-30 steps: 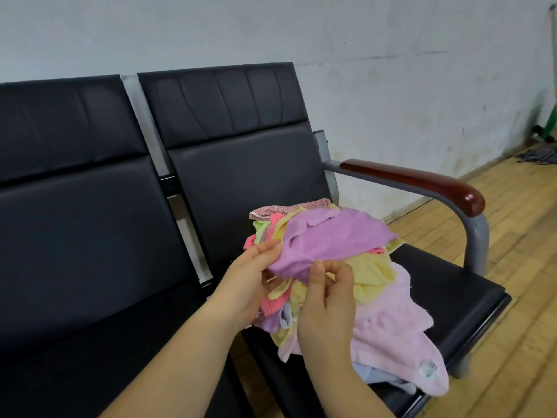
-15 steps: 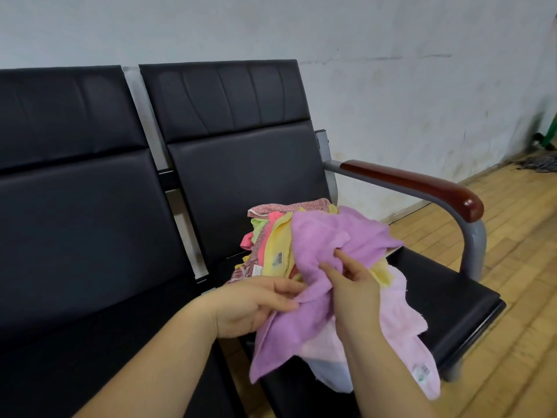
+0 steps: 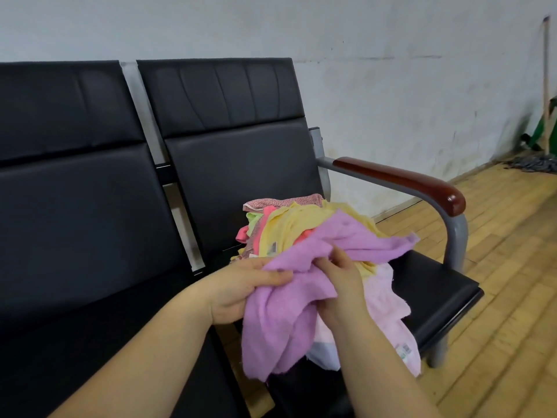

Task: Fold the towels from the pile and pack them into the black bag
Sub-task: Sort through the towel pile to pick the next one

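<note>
Purple towel (image 3: 289,312) — pinched between both hands

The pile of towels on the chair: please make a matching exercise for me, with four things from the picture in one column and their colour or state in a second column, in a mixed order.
Things:
1. purple towel
2. armrest pad
3. yellow towel
4. pale pink towel

States:
A. reddish-brown and glossy
B. gripped by the left hand and the right hand
C. hangs over the seat's front edge, with a label near its lower end
D. lies on the pile, behind the hands

Pairs: 1-B, 2-A, 3-D, 4-C
</note>
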Motion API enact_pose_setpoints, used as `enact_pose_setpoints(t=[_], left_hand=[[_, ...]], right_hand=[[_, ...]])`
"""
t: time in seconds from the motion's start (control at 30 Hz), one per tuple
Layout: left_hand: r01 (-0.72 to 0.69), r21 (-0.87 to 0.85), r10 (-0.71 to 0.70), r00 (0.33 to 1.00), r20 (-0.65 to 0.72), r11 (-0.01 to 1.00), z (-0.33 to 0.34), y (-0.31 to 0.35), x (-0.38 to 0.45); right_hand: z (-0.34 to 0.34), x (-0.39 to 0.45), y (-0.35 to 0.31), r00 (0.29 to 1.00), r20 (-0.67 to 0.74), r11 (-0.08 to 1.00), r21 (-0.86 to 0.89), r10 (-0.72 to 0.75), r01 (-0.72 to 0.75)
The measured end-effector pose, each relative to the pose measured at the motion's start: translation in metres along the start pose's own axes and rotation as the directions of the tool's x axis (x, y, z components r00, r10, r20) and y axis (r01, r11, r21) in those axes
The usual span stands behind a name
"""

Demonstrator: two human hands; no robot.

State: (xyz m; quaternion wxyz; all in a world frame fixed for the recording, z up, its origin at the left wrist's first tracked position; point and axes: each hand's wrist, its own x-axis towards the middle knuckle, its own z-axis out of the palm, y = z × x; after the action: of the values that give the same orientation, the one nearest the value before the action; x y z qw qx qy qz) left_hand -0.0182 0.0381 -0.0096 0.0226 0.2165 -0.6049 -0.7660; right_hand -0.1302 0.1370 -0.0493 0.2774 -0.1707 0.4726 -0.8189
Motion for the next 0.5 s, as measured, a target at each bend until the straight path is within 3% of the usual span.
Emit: enact_pose_setpoints(t=[0.07,0.13,0.2,0.27,0.33,0.4,0.5], left_hand=[[-0.044,-0.127,0.032,0.995,-0.093,0.991,-0.001,0.004,-0.006],[-0.048,-0.14,0.024,0.985,-0.17,0.989,-0.006,0.007,-0.015],[-0.023,-0.03,0.014,0.963,-0.268,0.999,-0.016,0.002,-0.033],[0.003,0.082,0.028,0.926,-0.376,0.997,-0.031,-0.011,-0.056],[0.0,0.097,0.042,0.902,-0.43,0.995,-0.051,-0.032,-0.089],[-0.005,0.065,0.034,0.891,-0.453,0.998,-0.075,-0.06,-0.128],[0.083,0.043,-0.053,0.882,-0.469,0.996,-0.108,-0.106,-0.188]], right_hand=[[0.013,-0.014,0.007,0.992,0.092,0.991,-0.092,-0.091,0.1],[0.025,-0.027,0.015,0.968,0.2,0.945,-0.258,-0.152,0.201],[0.035,-0.041,0.022,0.943,0.319,0.879,-0.418,-0.094,0.229],[0.047,-0.059,0.026,0.899,0.437,0.857,-0.469,0.016,0.213],[0.062,-0.08,0.034,0.816,0.562,0.869,-0.462,0.134,0.175],[0.076,-0.099,0.049,0.713,0.652,0.816,-0.542,0.258,0.2],[0.094,-0.124,0.073,0.508,0.727,0.753,-0.624,0.462,0.209]])
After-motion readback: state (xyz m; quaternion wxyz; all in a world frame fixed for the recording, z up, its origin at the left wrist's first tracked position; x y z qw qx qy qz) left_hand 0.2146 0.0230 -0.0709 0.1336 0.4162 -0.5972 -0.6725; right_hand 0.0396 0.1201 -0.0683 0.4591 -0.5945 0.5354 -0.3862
